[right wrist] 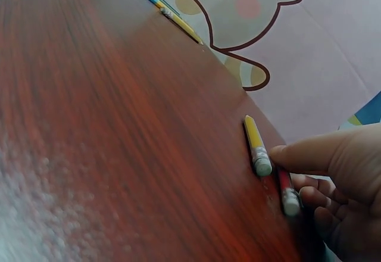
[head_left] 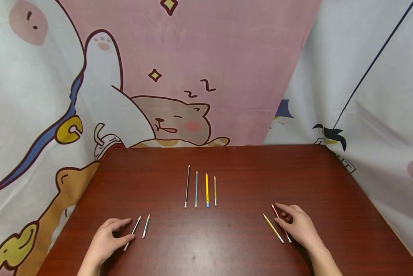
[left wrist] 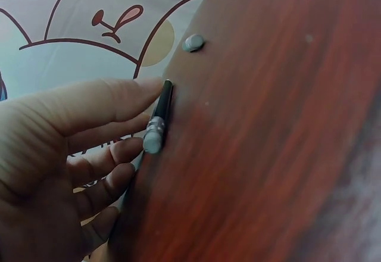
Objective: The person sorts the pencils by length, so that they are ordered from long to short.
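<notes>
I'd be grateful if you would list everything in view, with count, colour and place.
Middle black pencil, middle teal pencil, middle yellow pencil, tan pencil: one each, coloured as named, side by side in that order, left to right, beyond the hands.
Left black pencil, left teal pencil: one each, coloured as named, near left; teal on the right.
Right yellow pencil, red pencil: one each, coloured as named, near right; red on the right.
Table: one, reddish brown, beneath the pencils.
Backdrop: count unclear, mostly pink and white, cartoon-printed, behind and beside the table.
Left hand: one, at the left black pencil.
Right hand: one, at the red pencil.
</notes>
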Motion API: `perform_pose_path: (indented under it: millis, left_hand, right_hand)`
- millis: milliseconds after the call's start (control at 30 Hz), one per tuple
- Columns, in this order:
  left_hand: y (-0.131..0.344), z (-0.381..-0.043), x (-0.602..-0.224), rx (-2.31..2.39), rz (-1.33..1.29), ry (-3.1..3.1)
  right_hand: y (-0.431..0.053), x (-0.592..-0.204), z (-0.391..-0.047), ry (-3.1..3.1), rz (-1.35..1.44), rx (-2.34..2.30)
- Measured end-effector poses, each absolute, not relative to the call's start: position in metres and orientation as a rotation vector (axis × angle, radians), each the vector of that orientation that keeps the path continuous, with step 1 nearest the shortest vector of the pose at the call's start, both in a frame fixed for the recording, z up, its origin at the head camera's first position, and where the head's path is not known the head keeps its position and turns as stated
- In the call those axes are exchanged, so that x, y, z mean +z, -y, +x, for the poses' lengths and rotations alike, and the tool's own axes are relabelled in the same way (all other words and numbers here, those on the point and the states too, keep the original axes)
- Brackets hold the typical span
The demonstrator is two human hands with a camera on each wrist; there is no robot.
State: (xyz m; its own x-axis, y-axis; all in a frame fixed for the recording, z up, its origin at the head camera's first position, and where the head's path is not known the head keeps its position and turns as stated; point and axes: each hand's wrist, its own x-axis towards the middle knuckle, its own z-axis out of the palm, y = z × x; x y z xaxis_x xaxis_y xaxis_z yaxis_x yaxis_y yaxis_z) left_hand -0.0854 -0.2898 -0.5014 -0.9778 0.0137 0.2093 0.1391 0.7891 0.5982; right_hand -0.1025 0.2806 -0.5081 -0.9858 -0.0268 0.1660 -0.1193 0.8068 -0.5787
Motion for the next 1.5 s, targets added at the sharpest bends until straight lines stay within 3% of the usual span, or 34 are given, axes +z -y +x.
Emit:
perform_pose_path:
  millis: [1500]
  left_hand:
    - [0.289,-0.092,-0.498,-1.001,0.124,2.892]
  right_hand:
    - [-0.291,-0.507,-0.094,2.784,0.076,0.759]
